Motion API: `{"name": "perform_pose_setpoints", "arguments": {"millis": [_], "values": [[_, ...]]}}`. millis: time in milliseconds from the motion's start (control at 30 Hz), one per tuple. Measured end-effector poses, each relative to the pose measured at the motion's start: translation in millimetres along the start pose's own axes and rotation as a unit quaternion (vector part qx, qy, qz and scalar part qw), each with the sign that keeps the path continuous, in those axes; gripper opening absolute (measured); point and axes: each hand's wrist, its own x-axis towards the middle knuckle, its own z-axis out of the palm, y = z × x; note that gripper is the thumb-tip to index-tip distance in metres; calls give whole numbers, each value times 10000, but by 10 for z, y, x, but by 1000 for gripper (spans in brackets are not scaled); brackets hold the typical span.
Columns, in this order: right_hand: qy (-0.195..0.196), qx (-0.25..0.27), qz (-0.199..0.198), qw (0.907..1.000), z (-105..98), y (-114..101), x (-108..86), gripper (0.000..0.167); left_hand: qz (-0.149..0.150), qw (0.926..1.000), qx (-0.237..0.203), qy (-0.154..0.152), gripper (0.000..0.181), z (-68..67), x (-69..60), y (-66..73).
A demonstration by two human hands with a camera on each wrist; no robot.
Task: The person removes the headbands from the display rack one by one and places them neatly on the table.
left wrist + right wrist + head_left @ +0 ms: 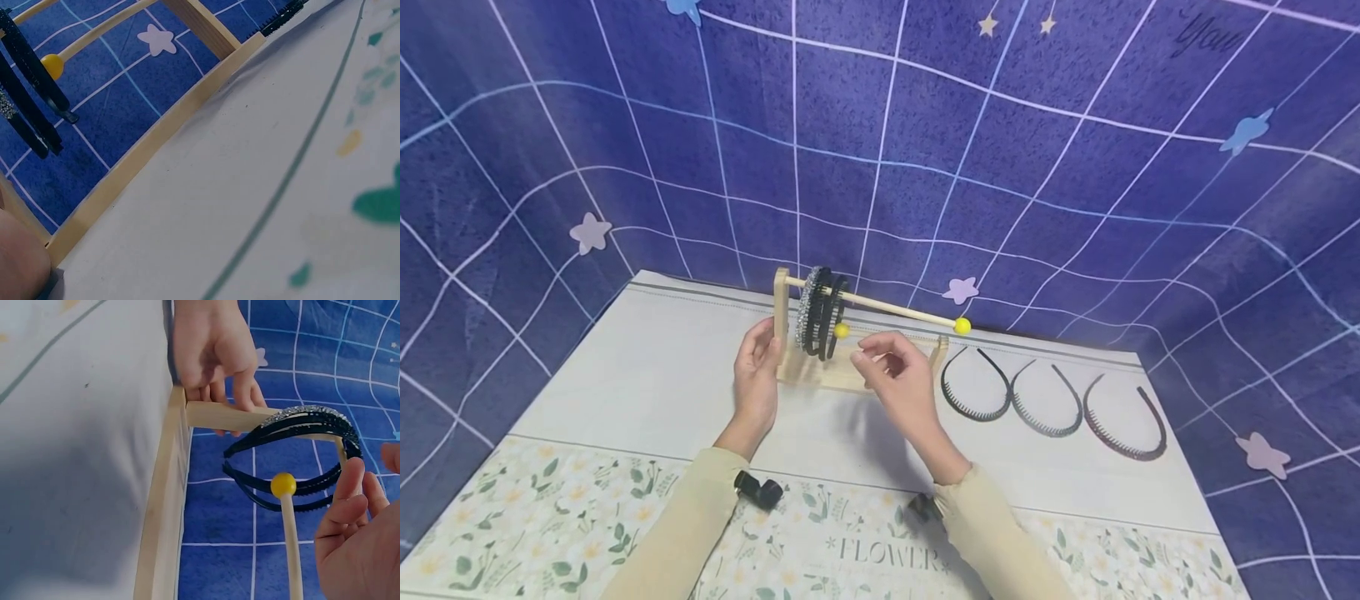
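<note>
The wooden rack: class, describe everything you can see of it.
The rack looks like pale wood. Two uprights rise from a long base on the white tabletop. An upper rod extends rightward from the left upright, a lower rod leftward from the right one; each ends in a yellow ball. Black headbands and a glittery silver one hang on the upper rod. The left hand grips the left upright.
</note>
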Motion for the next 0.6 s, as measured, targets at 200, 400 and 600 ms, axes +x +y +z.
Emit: {"name": "perform_pose_setpoints", "arguments": {"millis": [200,400,600], "values": [[8,9,58,10000,128,34,130,22,-29,10000,-43,13,37,8,8,14],[6,-76,221,9997,250,10,242,26,-89,10000,8,-31,37,3,12,0],[2,-353,435,9984,335,-29,303,31,45,10000,-46,-19,37,14,-1,-3]]}}
